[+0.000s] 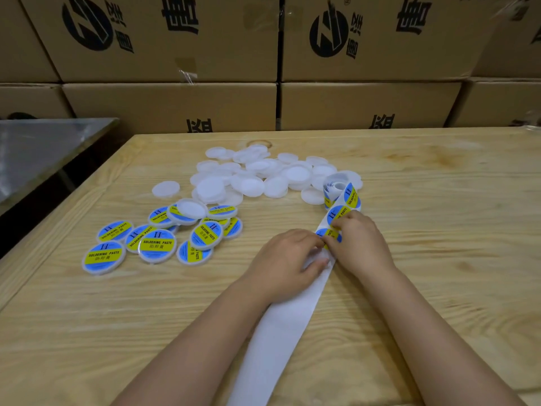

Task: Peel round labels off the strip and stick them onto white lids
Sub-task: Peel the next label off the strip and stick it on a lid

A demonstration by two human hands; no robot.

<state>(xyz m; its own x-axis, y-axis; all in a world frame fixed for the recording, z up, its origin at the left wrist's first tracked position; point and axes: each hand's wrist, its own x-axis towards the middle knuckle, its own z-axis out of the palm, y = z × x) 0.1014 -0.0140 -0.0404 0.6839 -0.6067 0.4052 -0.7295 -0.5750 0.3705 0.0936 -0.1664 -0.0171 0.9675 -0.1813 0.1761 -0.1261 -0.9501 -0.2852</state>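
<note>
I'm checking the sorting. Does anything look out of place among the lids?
One bare lid rests on top of the labelled lids, at their far edge. It looks stray because it shows no label, while every other lid in that group does. The unlabelled heap lies just behind. Nothing looks spilled or damaged.

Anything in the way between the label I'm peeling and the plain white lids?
Nothing visible: bare table between the label, pinched in the right hand, and the plain lids; the left hand holds the strip.
</note>
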